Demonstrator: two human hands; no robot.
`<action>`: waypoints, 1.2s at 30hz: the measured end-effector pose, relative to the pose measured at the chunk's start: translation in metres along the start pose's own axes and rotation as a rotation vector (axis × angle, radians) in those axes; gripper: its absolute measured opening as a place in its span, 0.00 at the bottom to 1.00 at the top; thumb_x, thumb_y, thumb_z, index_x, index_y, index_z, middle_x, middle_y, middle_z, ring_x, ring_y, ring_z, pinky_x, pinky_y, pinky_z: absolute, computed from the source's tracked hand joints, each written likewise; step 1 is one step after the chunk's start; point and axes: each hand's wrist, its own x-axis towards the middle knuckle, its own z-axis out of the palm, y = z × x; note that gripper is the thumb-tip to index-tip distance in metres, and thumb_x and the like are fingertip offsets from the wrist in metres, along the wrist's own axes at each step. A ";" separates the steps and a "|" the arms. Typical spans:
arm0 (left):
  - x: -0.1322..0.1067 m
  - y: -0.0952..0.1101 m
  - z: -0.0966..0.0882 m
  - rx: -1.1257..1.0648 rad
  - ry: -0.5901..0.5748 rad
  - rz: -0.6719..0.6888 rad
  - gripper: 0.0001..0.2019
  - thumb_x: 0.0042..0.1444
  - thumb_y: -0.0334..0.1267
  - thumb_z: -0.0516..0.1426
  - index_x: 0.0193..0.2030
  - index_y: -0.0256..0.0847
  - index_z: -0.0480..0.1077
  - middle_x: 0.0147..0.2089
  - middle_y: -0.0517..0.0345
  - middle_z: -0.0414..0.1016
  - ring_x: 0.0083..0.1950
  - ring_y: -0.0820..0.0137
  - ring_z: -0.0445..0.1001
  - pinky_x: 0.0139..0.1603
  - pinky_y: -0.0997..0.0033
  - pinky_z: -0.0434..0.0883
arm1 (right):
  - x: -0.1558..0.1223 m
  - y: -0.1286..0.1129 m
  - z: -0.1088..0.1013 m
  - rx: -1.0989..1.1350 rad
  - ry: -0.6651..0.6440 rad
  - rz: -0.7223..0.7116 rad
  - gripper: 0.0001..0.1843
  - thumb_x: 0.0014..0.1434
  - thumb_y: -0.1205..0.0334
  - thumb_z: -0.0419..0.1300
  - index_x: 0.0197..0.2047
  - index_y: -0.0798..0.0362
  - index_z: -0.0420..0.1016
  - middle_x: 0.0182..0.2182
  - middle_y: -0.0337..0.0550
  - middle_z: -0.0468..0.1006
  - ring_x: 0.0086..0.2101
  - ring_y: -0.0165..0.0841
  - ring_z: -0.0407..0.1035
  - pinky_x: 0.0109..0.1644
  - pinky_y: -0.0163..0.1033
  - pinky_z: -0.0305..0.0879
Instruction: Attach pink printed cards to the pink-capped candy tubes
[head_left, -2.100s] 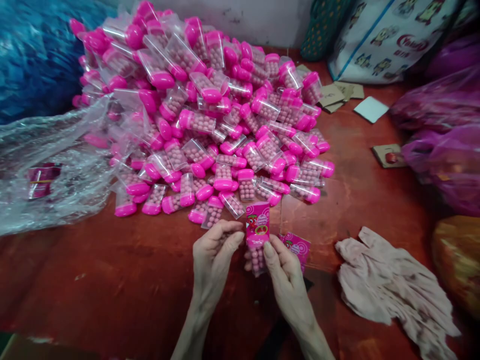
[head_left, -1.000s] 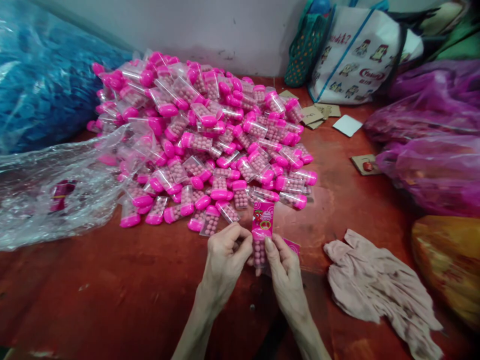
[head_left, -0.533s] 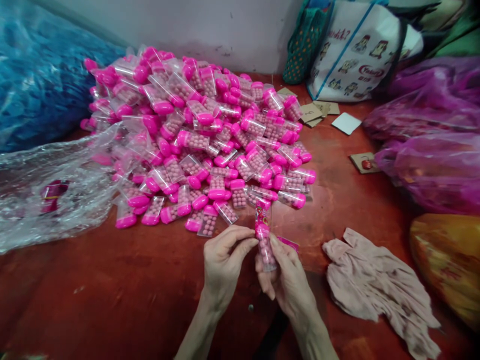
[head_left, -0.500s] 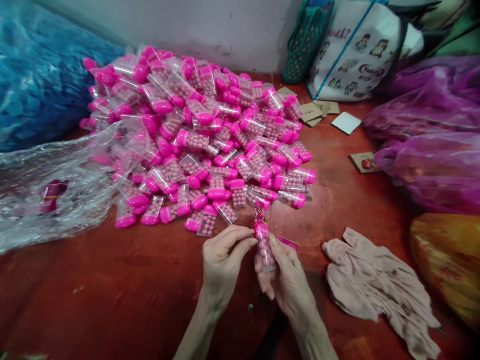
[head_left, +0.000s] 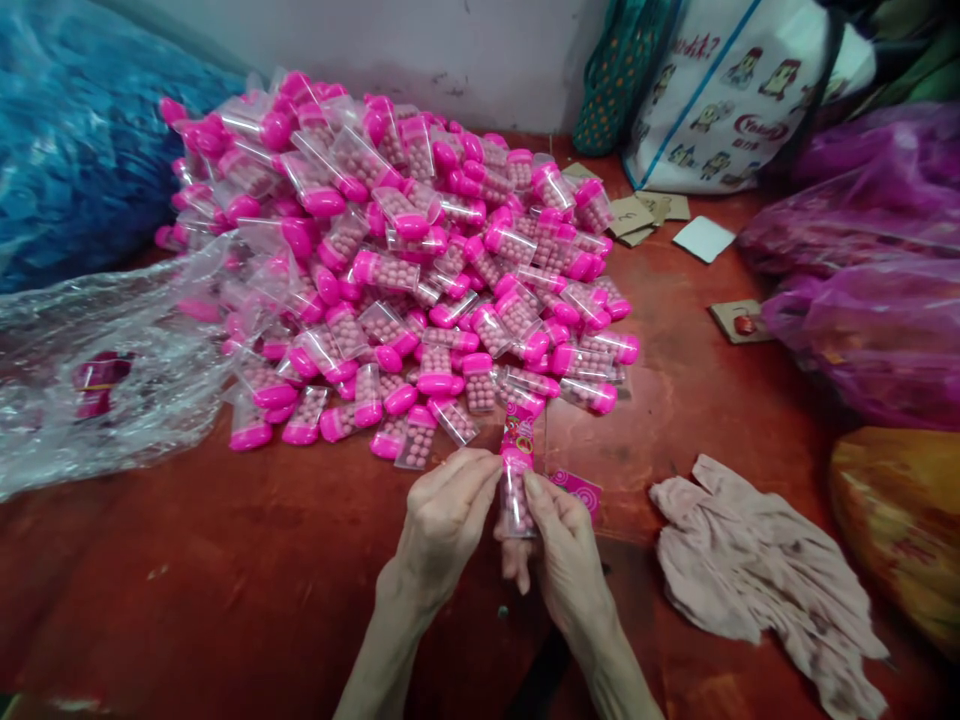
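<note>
As seen from head view: both hands low in frame, 6 o'clock, over table (head_left: 225, 560).
left hand (head_left: 442, 520): thumb and forefinger pinched shut on candy container (head_left: 516, 465), gripping its left edge.
right hand (head_left: 566, 545): thumb and fingers closed on same candy container from right side, lower end cradled.
candy container: clear tube of pink balls, pink cap end up, held upright off table between both hands; printed pink wrap at top end, pointing to 12 o'clock.
loose label (head_left: 579, 492): flat on table, 3 o'clock of candy container, just beside right hand.
pile (head_left: 420, 260): 12 o'clock of hands, big heap of same pink-capped tubes, none seen with printed wrap.
clear bag (head_left: 112, 350): 9 o'clock, crumpled, touching pile's left edge; dark pink item inside, unclear.
blue bag (head_left: 67, 130): 10 o'clock, by wall.
cloth (head_left: 757, 560): 4 o'clock, crumpled, apart from hands.
purple bags (head_left: 877, 330): 2 o'clock.
tote bag (head_left: 742, 90): 1 o'clock; cardboard bits (head_left: 645, 212) between it and pile.
progress (judgement): one piece in hand with wrap apparently on, not set down; heap looks unwrapped, no finished stack visible, so probably early with most left.
</note>
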 end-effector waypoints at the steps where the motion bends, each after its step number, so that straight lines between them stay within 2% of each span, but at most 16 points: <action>1: 0.000 -0.001 -0.001 -0.006 -0.004 -0.003 0.10 0.53 0.24 0.52 0.37 0.35 0.73 0.35 0.50 0.76 0.37 0.68 0.75 0.40 0.71 0.72 | 0.000 0.000 0.000 -0.007 0.000 0.000 0.15 0.58 0.51 0.54 0.31 0.57 0.66 0.19 0.39 0.74 0.11 0.23 0.64 0.09 0.23 0.55; 6: 0.002 -0.003 -0.001 -0.033 -0.081 -0.022 0.08 0.54 0.24 0.51 0.36 0.34 0.71 0.34 0.51 0.73 0.36 0.70 0.73 0.40 0.73 0.70 | 0.000 -0.001 -0.001 -0.040 -0.003 -0.001 0.14 0.59 0.53 0.53 0.31 0.57 0.66 0.16 0.37 0.73 0.11 0.23 0.63 0.09 0.23 0.54; 8: 0.002 -0.002 0.001 -0.054 -0.106 -0.081 0.08 0.55 0.25 0.51 0.33 0.35 0.70 0.32 0.53 0.71 0.34 0.72 0.71 0.37 0.74 0.69 | 0.000 -0.001 -0.001 -0.051 -0.003 0.001 0.14 0.59 0.53 0.54 0.32 0.57 0.67 0.16 0.36 0.72 0.10 0.23 0.63 0.09 0.23 0.53; 11: 0.000 0.001 0.004 -0.207 -0.030 -0.319 0.06 0.55 0.29 0.52 0.30 0.36 0.69 0.29 0.57 0.70 0.29 0.73 0.70 0.32 0.75 0.68 | -0.001 -0.002 0.001 -0.077 -0.006 -0.015 0.14 0.59 0.52 0.53 0.34 0.56 0.67 0.16 0.35 0.72 0.12 0.24 0.64 0.10 0.24 0.55; 14: 0.000 0.003 0.007 -0.519 0.089 -0.634 0.06 0.53 0.35 0.55 0.37 0.36 0.69 0.28 0.58 0.72 0.28 0.73 0.71 0.30 0.75 0.70 | -0.002 -0.003 0.003 -0.148 -0.005 -0.061 0.13 0.60 0.53 0.52 0.36 0.56 0.68 0.18 0.35 0.72 0.14 0.24 0.65 0.12 0.25 0.57; 16: 0.002 0.004 0.008 -0.723 0.031 -0.768 0.10 0.52 0.38 0.56 0.39 0.34 0.69 0.26 0.58 0.72 0.25 0.73 0.71 0.26 0.75 0.70 | -0.003 -0.003 0.004 -0.215 -0.006 -0.088 0.13 0.61 0.54 0.52 0.38 0.55 0.68 0.19 0.35 0.71 0.15 0.24 0.65 0.13 0.26 0.57; 18: 0.003 0.005 0.009 -0.869 -0.089 -0.835 0.11 0.53 0.40 0.56 0.36 0.33 0.70 0.20 0.60 0.70 0.19 0.75 0.68 0.18 0.76 0.67 | -0.005 -0.003 0.004 -0.270 -0.004 -0.102 0.12 0.61 0.55 0.51 0.39 0.55 0.67 0.20 0.35 0.71 0.16 0.24 0.65 0.15 0.26 0.58; 20: 0.001 0.006 0.011 -0.967 -0.129 -0.879 0.11 0.54 0.42 0.55 0.33 0.34 0.69 0.16 0.64 0.65 0.13 0.77 0.63 0.11 0.78 0.62 | -0.006 -0.002 0.004 -0.280 -0.006 -0.107 0.12 0.62 0.54 0.49 0.40 0.54 0.66 0.21 0.36 0.71 0.18 0.24 0.66 0.16 0.26 0.58; 24: -0.005 0.009 0.018 -1.030 0.015 -0.966 0.11 0.53 0.44 0.55 0.32 0.37 0.67 0.14 0.71 0.58 0.09 0.79 0.56 0.06 0.79 0.58 | -0.007 0.000 0.006 -0.284 -0.042 -0.089 0.12 0.60 0.52 0.52 0.41 0.51 0.64 0.25 0.36 0.70 0.21 0.25 0.65 0.20 0.28 0.61; 26: -0.008 0.009 0.020 -1.006 0.033 -0.974 0.11 0.53 0.44 0.55 0.31 0.37 0.67 0.13 0.71 0.57 0.08 0.78 0.57 0.06 0.79 0.58 | -0.007 0.000 0.007 -0.367 0.012 -0.082 0.11 0.58 0.53 0.54 0.38 0.52 0.65 0.24 0.34 0.68 0.22 0.24 0.64 0.22 0.28 0.61; 29: -0.009 0.008 0.020 -0.999 -0.047 -0.911 0.11 0.55 0.43 0.53 0.35 0.37 0.68 0.14 0.69 0.59 0.10 0.75 0.62 0.09 0.77 0.61 | -0.006 -0.001 0.005 -0.447 0.063 -0.069 0.12 0.60 0.52 0.51 0.34 0.52 0.65 0.20 0.32 0.64 0.19 0.23 0.59 0.20 0.27 0.57; 31: -0.008 0.006 0.017 -0.943 -0.056 -0.842 0.09 0.55 0.40 0.53 0.35 0.37 0.70 0.19 0.65 0.64 0.17 0.74 0.67 0.16 0.75 0.66 | -0.006 -0.003 0.003 -0.437 0.040 -0.066 0.14 0.61 0.52 0.49 0.32 0.52 0.64 0.18 0.30 0.62 0.16 0.23 0.55 0.18 0.28 0.54; 34: -0.005 0.004 0.013 -0.789 0.021 -0.729 0.06 0.53 0.35 0.55 0.31 0.37 0.72 0.27 0.59 0.69 0.29 0.73 0.70 0.32 0.74 0.69 | -0.006 -0.005 0.001 -0.446 0.036 -0.104 0.13 0.61 0.52 0.49 0.32 0.52 0.64 0.19 0.31 0.62 0.17 0.23 0.55 0.20 0.29 0.55; 36: -0.003 0.004 0.010 -0.708 0.027 -0.680 0.06 0.53 0.34 0.56 0.29 0.36 0.73 0.29 0.58 0.69 0.31 0.71 0.69 0.33 0.73 0.68 | -0.007 -0.006 0.001 -0.493 0.055 -0.138 0.12 0.61 0.53 0.50 0.35 0.53 0.65 0.21 0.33 0.65 0.20 0.25 0.58 0.24 0.30 0.58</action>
